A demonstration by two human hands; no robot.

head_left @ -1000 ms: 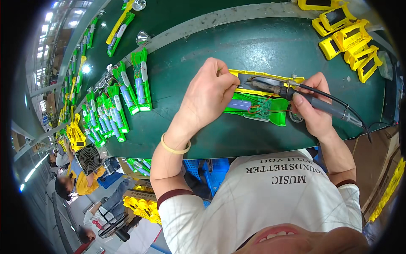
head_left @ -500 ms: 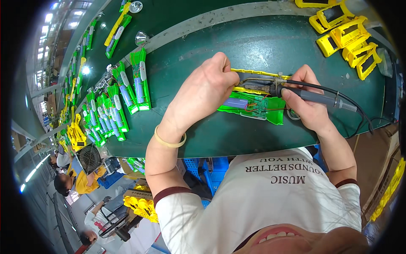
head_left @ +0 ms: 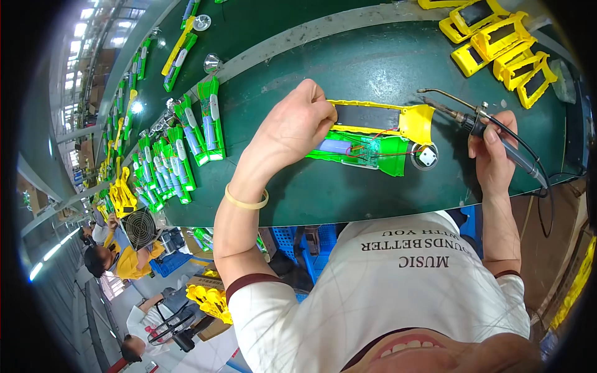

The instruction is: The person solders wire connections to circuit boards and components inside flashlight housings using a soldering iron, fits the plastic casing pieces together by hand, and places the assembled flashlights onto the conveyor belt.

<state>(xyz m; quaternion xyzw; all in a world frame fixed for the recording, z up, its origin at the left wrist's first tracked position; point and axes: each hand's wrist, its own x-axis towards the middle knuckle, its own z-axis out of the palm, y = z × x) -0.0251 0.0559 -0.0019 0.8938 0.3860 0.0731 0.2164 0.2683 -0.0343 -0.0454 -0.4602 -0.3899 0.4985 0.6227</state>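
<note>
My left hand (head_left: 293,124) is closed at the left end of a yellow plastic casing half (head_left: 418,123) with a dark panel inside; its fingertips are partly hidden. Just below that lies a green casing half (head_left: 393,165) holding a blue cylindrical battery (head_left: 334,147) and a green circuit board. Thin wires run from it to a round lamp head (head_left: 425,156) at its right end. My right hand (head_left: 494,163) grips the handle of a soldering iron (head_left: 459,115), with a thin metal tube alongside. The iron's tip points left, apart from the casing.
Several green casing halves with batteries (head_left: 211,124) lie in rows at the left. Yellow frames (head_left: 519,59) are piled at the far right. A metal strip (head_left: 298,36) crosses the green bench. Beyond the bench's left end are a black fan (head_left: 140,229) and a co-worker in yellow (head_left: 127,261).
My right hand has drawn the soldering iron away to the right, off the yellow casing. The lamp head now shows fully. My left hand has shifted slightly left with the casing.
</note>
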